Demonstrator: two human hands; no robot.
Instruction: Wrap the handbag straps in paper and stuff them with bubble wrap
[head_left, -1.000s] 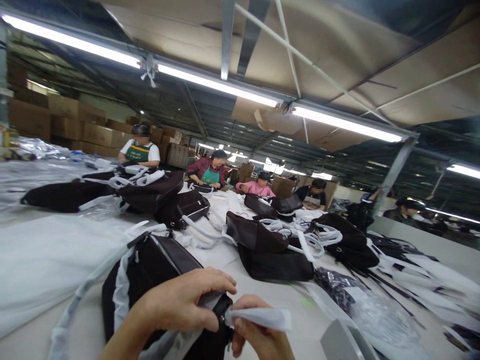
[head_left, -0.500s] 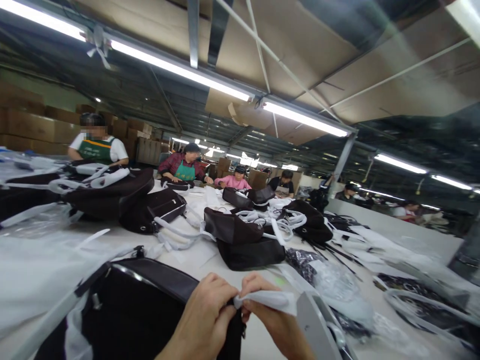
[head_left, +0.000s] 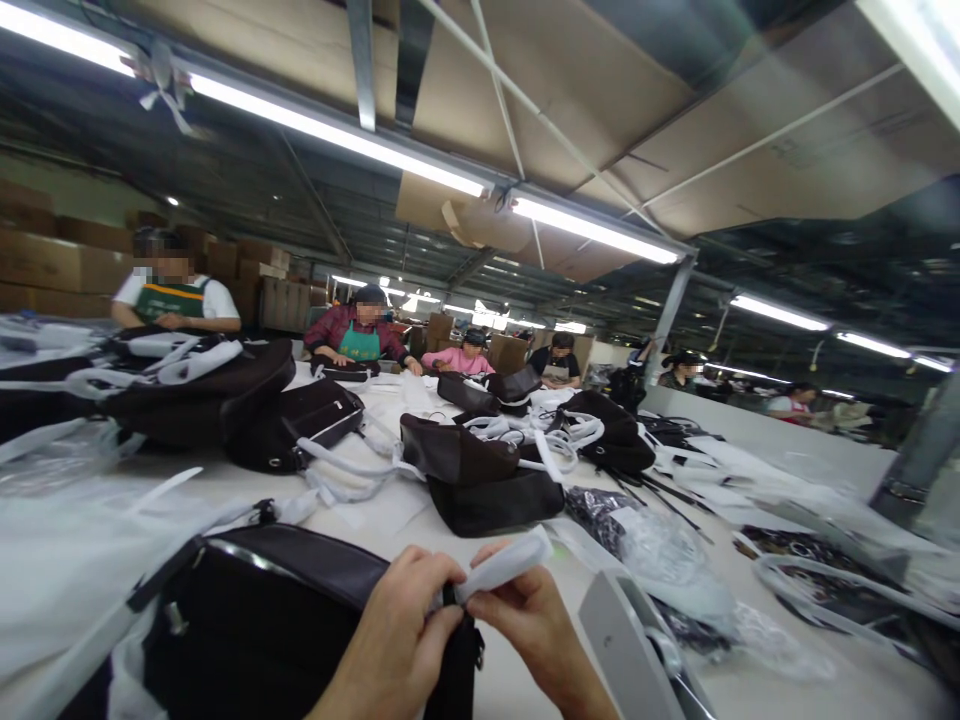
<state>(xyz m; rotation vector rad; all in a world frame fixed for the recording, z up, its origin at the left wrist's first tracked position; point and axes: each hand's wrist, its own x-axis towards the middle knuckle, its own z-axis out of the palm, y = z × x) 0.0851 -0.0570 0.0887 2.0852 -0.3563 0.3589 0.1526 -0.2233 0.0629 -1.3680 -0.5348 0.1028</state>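
Observation:
A black bag point(head_left: 255, 620) lies at the lower left, with a white-wrapped strap along its left side. At the bag's right upper corner my left hand point(head_left: 409, 625) pinches a small black strap end. Close beside it, my right hand point(head_left: 525, 610) holds a strip of white wrapping point(head_left: 506, 562) between thumb and fingers, its free end pointing up and right. The fingertips of both hands nearly meet, and they partly hide the spot where wrapping and strap join.
More black bags point(head_left: 480, 480) with white-wrapped straps lie across the table. Right of my hands are a grey box-like object point(head_left: 619, 640), clear plastic bags point(head_left: 667, 570) and a pile of metal rings point(head_left: 817, 560). Several people work across the table.
The white strip in my right hand has swung from pointing right to pointing up and right. My right hand has turned with it. The view has shifted slightly.

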